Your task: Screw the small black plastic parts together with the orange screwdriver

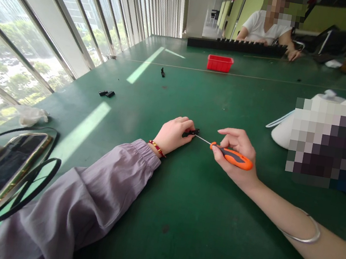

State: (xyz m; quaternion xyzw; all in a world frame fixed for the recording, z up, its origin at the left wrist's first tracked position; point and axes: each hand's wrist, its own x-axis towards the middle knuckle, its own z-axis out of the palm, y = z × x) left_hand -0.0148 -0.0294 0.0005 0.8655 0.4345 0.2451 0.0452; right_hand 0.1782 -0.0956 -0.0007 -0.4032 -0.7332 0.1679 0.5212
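Note:
My left hand (176, 132) rests on the green tabletop, its fingers closed around a small black part (191, 133) whose exact kind I cannot make out. In my right hand (238, 151) is a screwdriver (234, 158) with an orange and grey handle, gripped between thumb and fingers while the index finger points forward. The thin metal shaft runs leftward, and its tip meets or nearly meets the black part. Farther off lie more small black pieces, a pair (107, 93) toward the window side and another piece (163, 73) beyond.
A red bin (219, 64) stands toward the back, before a long black slotted strip (236, 46). Behind it sits another person (265, 28). On the left are a phone (0, 171), a looped black cord (48, 170) and crumpled plastic (31, 115). A white object (281, 132) stands right.

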